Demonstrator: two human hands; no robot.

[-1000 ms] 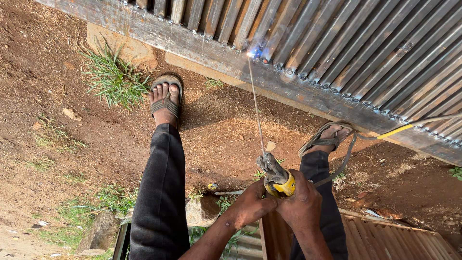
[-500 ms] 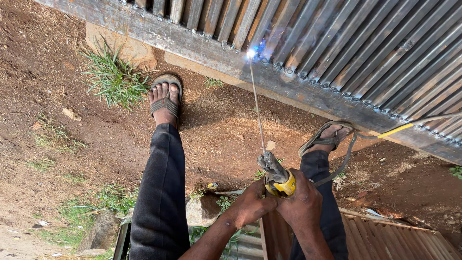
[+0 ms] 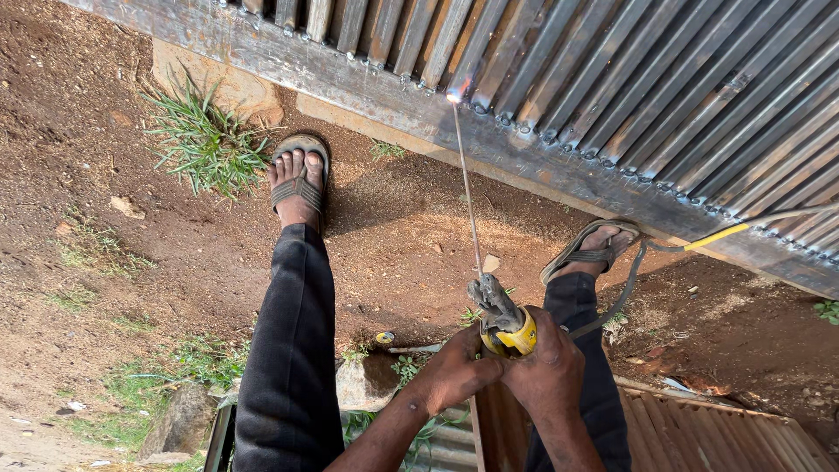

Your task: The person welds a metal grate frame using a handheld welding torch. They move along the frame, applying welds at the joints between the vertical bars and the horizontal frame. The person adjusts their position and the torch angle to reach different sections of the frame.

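Observation:
Both my hands grip a yellow welding electrode holder (image 3: 507,325) between my knees. My left hand (image 3: 454,371) wraps it from the left; my right hand (image 3: 549,367) closes over it from the right. A thin welding rod (image 3: 468,188) runs up from the holder's jaws. Its tip glows with a small spark (image 3: 455,94) against the rusty steel rail (image 3: 367,83) of a corrugated metal panel (image 3: 664,79). A grey cable (image 3: 625,293) leaves the holder toward the right.
My legs in black trousers (image 3: 288,350) and sandals (image 3: 300,170) stand on red-brown soil. A grass tuft (image 3: 205,140) grows at the left. Another corrugated sheet (image 3: 699,437) lies at bottom right, stones (image 3: 367,380) near my knees.
The rod tip has shifted slightly along the rail, and the bright arc glare has faded to a small reddish spark. My hands keep the same grip.

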